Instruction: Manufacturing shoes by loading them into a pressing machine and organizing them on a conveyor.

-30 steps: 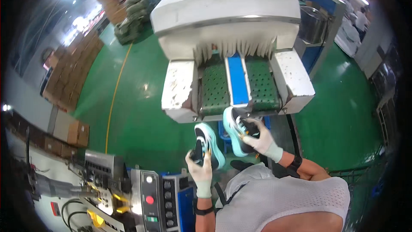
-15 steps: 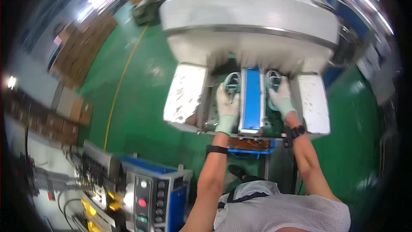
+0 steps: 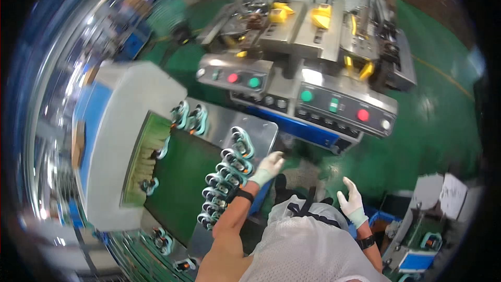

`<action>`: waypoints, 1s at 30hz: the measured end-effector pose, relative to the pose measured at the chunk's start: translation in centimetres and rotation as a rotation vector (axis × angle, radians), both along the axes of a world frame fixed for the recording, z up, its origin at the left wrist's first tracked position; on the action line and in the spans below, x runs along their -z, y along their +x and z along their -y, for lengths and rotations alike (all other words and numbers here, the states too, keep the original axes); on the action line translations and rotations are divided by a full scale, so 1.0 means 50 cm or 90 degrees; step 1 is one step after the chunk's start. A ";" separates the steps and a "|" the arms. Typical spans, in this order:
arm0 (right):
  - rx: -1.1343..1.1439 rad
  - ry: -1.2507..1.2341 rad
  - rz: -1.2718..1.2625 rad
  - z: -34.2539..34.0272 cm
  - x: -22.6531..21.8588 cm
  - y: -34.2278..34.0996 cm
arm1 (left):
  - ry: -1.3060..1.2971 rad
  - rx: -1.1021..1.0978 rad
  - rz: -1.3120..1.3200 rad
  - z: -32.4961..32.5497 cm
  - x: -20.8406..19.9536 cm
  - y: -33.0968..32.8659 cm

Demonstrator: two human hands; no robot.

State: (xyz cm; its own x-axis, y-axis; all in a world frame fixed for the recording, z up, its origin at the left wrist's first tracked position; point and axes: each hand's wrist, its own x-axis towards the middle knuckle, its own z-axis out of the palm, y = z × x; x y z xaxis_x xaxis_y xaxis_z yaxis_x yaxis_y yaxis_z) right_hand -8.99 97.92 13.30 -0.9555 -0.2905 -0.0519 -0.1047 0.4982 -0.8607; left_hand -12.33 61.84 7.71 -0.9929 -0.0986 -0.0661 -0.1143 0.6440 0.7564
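Note:
My left hand [image 3: 269, 169], in a white glove, hovers just past the edge of a metal side table with its fingers loosely stretched and nothing visible in them. Close beside it, a row of several mint-green and black shoes [image 3: 229, 170] runs along the table [image 3: 255, 125]. My right hand [image 3: 352, 202], gloved too, hangs in the air to the right of my body; its thumb and fingers are apart and it holds nothing. Behind that hand, a mint-green shoe [image 3: 432, 241] sits in the white machine [image 3: 426, 190], next to a blue strip.
Ahead stands a press station [image 3: 318, 94] with yellow parts and red and green buttons. To the left, a green conveyor belt [image 3: 180, 180] carries shoes out of a white tunnel housing [image 3: 117, 141]. A blue crate [image 3: 383, 219] is by my right wrist.
My view has swung left from the white machine to the press station and conveyor. Both hands have come off the two shoes in the white machine, and these stay behind at right.

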 end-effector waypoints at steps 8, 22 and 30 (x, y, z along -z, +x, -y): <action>-0.234 0.160 -0.006 0.289 0.065 -0.140 | 0.109 -0.754 -0.099 0.563 0.150 0.433; -0.267 0.647 0.213 0.333 -0.025 -0.215 | -0.162 -1.062 0.003 1.110 0.243 0.872; -0.231 0.614 0.295 0.501 -0.062 -0.224 | -0.364 -0.928 -0.021 1.337 0.324 0.874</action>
